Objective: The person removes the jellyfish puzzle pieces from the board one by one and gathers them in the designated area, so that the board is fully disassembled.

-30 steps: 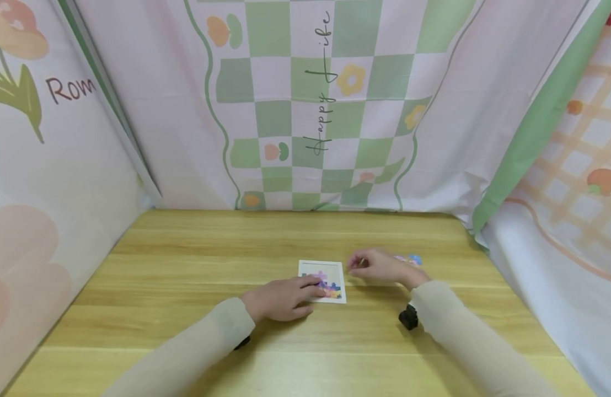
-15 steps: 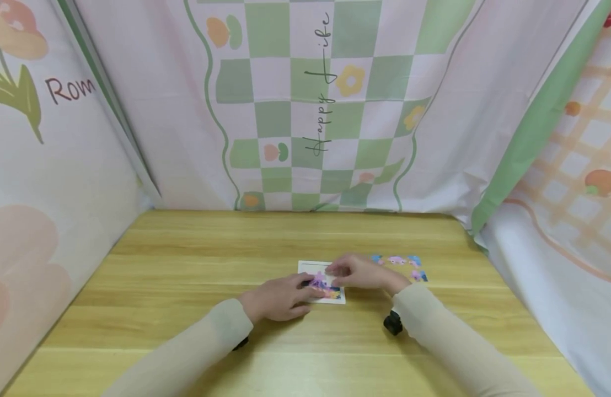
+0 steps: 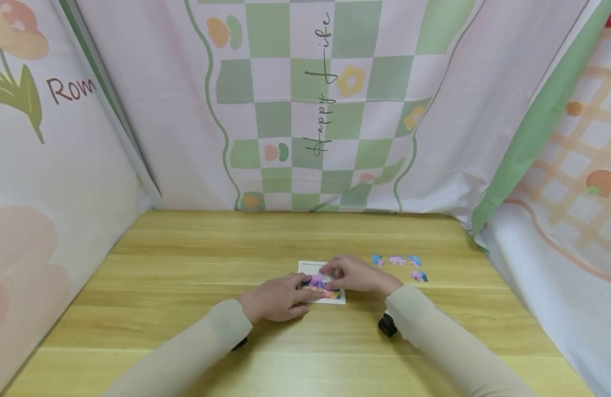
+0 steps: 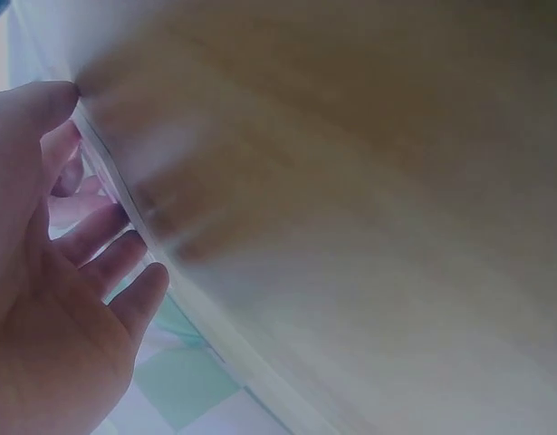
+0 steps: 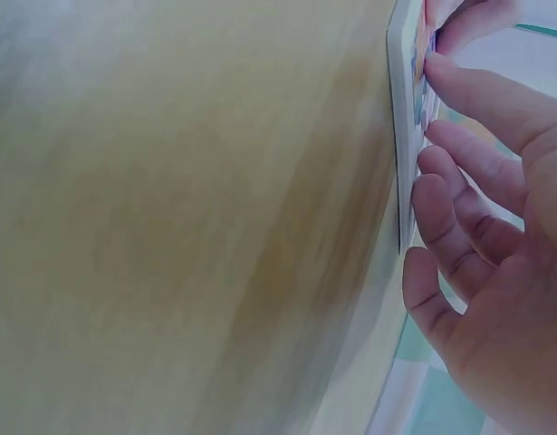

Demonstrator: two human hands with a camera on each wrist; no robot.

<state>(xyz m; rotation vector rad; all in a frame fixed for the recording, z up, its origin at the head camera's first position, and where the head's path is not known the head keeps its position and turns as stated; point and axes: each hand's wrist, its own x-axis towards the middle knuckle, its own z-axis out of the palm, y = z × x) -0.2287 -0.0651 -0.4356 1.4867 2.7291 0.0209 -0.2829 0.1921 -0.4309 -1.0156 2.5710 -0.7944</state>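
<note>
A small jigsaw puzzle with a white frame (image 3: 308, 264) lies on the table, its lower part filled with purple, orange and blue pieces (image 3: 331, 294). My left hand (image 3: 280, 298) rests on its left side, fingers fairly straight across the pieces. Over the right half of the puzzle, my right hand (image 3: 359, 274) bends its thumb and forefinger down to a puzzle piece, which the fingers mostly hide. In the right wrist view the thumb and fingertips of the right hand (image 5: 482, 208) meet the puzzle's face beside the frame edge (image 5: 401, 136).
Several loose puzzle pieces (image 3: 397, 260) lie on the wooden table (image 3: 226, 237), right of the frame. Patterned cloth curtains (image 3: 310, 182) stand along the back and both sides of the table. Each wrist carries a small black camera (image 3: 387, 325).
My right hand has moved left from beside the frame to over the puzzle, uncovering the loose pieces on the right. The left hand has stayed nearly still.
</note>
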